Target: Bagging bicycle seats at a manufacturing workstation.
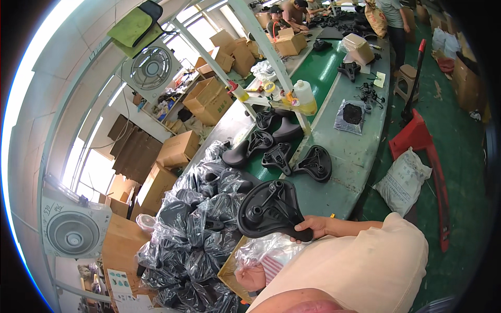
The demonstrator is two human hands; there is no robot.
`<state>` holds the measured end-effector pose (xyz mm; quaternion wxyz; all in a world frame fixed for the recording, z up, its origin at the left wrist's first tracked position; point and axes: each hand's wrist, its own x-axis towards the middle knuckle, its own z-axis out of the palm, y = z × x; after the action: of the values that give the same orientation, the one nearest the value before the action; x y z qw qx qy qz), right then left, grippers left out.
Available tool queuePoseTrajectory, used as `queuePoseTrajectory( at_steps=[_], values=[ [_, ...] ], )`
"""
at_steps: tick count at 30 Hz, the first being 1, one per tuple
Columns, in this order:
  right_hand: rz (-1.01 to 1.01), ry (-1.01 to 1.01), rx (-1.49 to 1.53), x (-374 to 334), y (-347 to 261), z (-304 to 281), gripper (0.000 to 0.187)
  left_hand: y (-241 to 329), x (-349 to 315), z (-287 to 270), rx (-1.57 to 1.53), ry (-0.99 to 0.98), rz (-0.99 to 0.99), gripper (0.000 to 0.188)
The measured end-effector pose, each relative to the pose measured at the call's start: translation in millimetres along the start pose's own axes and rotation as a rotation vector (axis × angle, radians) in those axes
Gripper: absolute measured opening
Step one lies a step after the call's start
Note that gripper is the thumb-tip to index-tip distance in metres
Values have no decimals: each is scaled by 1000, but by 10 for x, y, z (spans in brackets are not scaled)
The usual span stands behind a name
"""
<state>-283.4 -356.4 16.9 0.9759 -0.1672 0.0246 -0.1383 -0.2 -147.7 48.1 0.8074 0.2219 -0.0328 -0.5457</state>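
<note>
My right hand (311, 228) grips a black bicycle saddle (269, 208) by its narrow nose, underside facing up. Low in the middle, my left hand (251, 277) has curled fingers at the edge of a clear plastic bag (269, 249), which lies under the saddle beside a pink-and-white striped patch. To the left rises a large heap of black saddles wrapped in clear plastic (195, 235). Beyond the held saddle, several unwrapped ones, including a wide saddle (314, 164) and a narrower saddle (277, 158), sit on the workbench.
A green conveyor belt (324, 65) runs away between metal benches (355, 151). A post (269, 49) and shelf with a plastic bottle (303, 94) stand over it. At right are a red pallet jack (417, 138) and white sack (403, 180). Cardboard boxes (178, 148) line the left; people work far off.
</note>
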Motion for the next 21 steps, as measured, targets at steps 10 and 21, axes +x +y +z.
queuePoseTrajectory(
  at_steps=[10,21],
  values=[
    [78,-7,-334,12,-94,197,74,-243,740,-302,151,-178,-559,35],
    [-280,183,-1225,-81,-159,637,104,-52,901,515,490,181,12,32]
  ],
)
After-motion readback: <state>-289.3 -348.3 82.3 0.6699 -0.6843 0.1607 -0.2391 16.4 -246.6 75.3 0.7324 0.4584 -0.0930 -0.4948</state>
